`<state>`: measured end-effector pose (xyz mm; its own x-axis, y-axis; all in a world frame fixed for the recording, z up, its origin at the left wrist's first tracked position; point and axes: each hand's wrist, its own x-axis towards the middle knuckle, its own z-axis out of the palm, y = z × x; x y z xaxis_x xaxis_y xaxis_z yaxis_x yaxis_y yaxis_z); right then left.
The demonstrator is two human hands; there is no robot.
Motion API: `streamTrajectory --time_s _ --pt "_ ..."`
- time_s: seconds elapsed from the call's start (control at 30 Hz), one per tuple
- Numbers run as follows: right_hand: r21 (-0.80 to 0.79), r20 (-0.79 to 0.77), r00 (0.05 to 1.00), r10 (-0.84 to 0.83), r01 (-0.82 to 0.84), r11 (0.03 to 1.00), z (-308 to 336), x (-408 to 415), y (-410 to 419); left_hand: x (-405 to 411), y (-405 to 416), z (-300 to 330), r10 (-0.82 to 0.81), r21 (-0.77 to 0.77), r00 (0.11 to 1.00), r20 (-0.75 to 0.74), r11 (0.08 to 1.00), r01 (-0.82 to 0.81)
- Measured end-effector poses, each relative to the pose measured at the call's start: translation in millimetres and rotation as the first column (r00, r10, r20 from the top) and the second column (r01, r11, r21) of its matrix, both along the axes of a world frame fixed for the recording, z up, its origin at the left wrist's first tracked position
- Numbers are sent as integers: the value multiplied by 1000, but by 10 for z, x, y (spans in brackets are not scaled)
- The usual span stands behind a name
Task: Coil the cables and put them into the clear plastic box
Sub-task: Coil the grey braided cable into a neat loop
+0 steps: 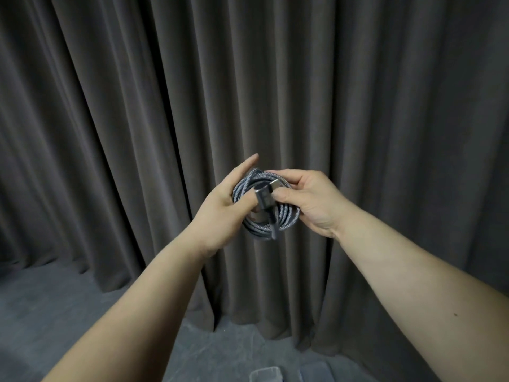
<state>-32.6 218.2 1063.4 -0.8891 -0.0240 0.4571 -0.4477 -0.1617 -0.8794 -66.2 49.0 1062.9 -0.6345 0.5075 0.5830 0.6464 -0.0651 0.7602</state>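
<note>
Nearest you, at the bottom edge of the view, the rim of the clear plastic box (pixel 265 374) just shows on the grey floor (pixel 49 312), with another clear piece (pixel 314 371) beside it; too little of either is visible to tell what, if anything, lies inside. Your two forearms reach up and away from there, and between your hands, held in the air in front of the curtain, is the braided grey cable (pixel 286 216), already wound into a round coil of several loops. Your left hand (pixel 220 213) grips the coil's left side, thumb across the loops and fingers passing behind, one fingertip sticking out straight above. Your right hand (pixel 311 199) has its fingers curled around the coil's right side while thumb and forefinger pinch the cable just behind the metal plug (pixel 274 185); a second dark connector end (pixel 263 199) lies across the front of the coil. The step in hand looks like securing the loose end: keep the left grip firm so the loops do not spring apart, and tuck the plug through the centre without bending it sharply at the connector. Beyond everything hangs the dark pleated curtain (pixel 385 106).
</note>
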Motion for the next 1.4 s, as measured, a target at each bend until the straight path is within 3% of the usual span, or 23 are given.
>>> streamTrajectory --time_s 0.2,0.27,0.33,0.4,0.47,0.53,0.6,0.67,0.8,0.87,1.07,1.2,1.3,1.4 --pt "-74 59 996 68 -63 995 -42 3 -38 -53 37 -149 70 152 996 -53 987 -61" --pt "-74 69 997 -27 32 997 -64 -7 -24 -100 65 -192 159 205 986 -57 968 -144" --pt "66 -12 965 -261 261 963 -84 15 26 -160 55 -231 259 258 966 -15 934 -246" --pt "283 -242 874 -421 479 831 -123 88 64 -207 22 -251 350 291 936 45 891 -347" --pt "510 -458 821 -342 557 655 -177 157 -7 -221 11 -264 409 287 909 82 864 -414" --pt "657 -539 812 -225 572 491 -217 161 -143 -211 34 -273 416 275 905 92 863 -425" --pt "671 -584 781 -223 619 408 -223 154 -246 -180 65 -271 408 257 909 86 872 -416" --pt "593 -596 737 -319 672 444 -198 138 -275 -173 66 -272 416 250 907 58 874 -417" --pt "327 -362 823 -439 553 767 -61 167 -322 -190 19 -321 437 194 900 12 881 -430" --pt "140 -259 858 -443 488 862 -5 186 -313 -204 -2 -311 441 215 898 3 876 -431" --pt "-115 -114 886 -449 437 892 37 251 -219 -230 -29 -235 402 285 914 44 872 -397" --pt "-313 206 920 -332 384 869 -88 206 -164 -194 26 -334 326 362 933 155 860 -361" --pt "-383 426 873 -235 410 828 -163 140 -161 -158 101 -411 225 421 938 265 848 -322" --pt "-406 536 823 -186 445 798 -171 96 -142 -125 156 -411 167 448 941 296 846 -291"
